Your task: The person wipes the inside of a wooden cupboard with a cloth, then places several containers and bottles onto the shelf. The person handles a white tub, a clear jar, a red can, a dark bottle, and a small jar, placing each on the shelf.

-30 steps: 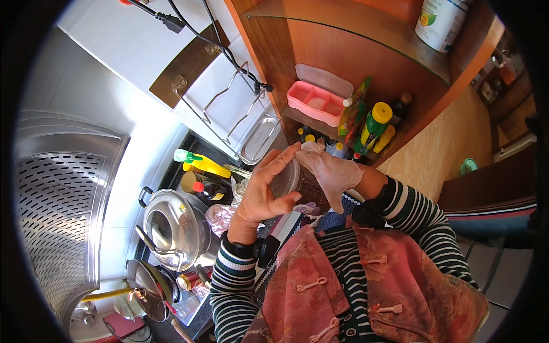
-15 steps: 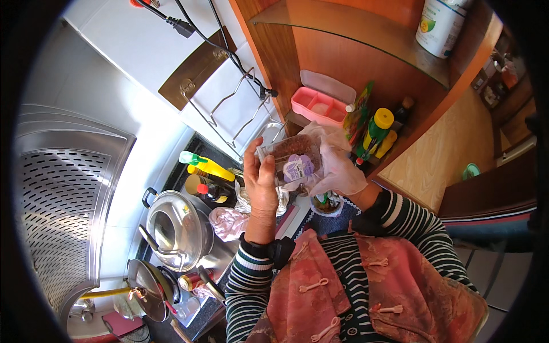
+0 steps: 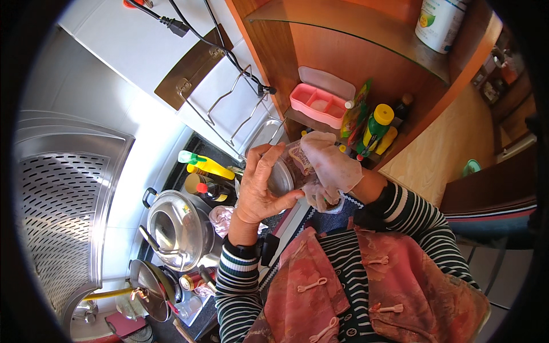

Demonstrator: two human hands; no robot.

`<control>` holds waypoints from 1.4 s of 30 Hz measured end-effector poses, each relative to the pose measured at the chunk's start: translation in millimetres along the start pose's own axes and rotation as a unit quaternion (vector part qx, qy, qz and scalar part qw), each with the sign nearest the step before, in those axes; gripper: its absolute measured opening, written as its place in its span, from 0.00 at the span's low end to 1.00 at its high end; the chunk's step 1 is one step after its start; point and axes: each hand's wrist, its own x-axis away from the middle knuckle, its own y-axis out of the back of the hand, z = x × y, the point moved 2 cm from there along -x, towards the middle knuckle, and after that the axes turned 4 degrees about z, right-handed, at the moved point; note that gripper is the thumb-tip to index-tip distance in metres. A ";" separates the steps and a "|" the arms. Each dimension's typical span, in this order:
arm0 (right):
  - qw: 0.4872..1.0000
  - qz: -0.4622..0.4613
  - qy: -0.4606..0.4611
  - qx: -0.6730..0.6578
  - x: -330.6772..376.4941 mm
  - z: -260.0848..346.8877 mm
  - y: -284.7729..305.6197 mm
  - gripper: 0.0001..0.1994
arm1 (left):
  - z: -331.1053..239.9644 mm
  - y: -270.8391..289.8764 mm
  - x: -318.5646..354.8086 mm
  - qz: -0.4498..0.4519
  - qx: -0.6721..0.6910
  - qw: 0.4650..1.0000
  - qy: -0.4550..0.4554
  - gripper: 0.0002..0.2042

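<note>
A clear plastic jar (image 3: 299, 158) with a pale printed label is held between both hands in front of my chest. Its round silvery end (image 3: 280, 178), which looks like a lid, faces left. Bare, my left hand (image 3: 255, 184) curves round that end, thumb below and fingers above. My right hand (image 3: 330, 167) wears a loose, see-through plastic glove and wraps the jar's other side. The glove hides part of the label and the jar's contents. Below the gloved fingers, a small white bowl (image 3: 333, 207) is partly covered.
Left of my hands are a lidded steel pot (image 3: 178, 228), a yellow bottle (image 3: 213, 167), a red-capped bottle (image 3: 213, 192) and a pan (image 3: 150, 288). A pink compartment box (image 3: 320, 106) and a yellow-capped bottle (image 3: 378, 123) stand on the wooden shelf. A wire rack (image 3: 223, 108) hangs on the wall.
The jar has turned, so its round silvery end now faces left and the label shows differently. My left hand has gone from its side to round that end; the gloved hand has shifted over it.
</note>
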 end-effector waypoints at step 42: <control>0.959 0.275 -0.064 0.031 10.8 -26.8 -11.8 0.30 | -11.1 -25.7 -1.6 0.068 0.103 0.990 0.067 0.50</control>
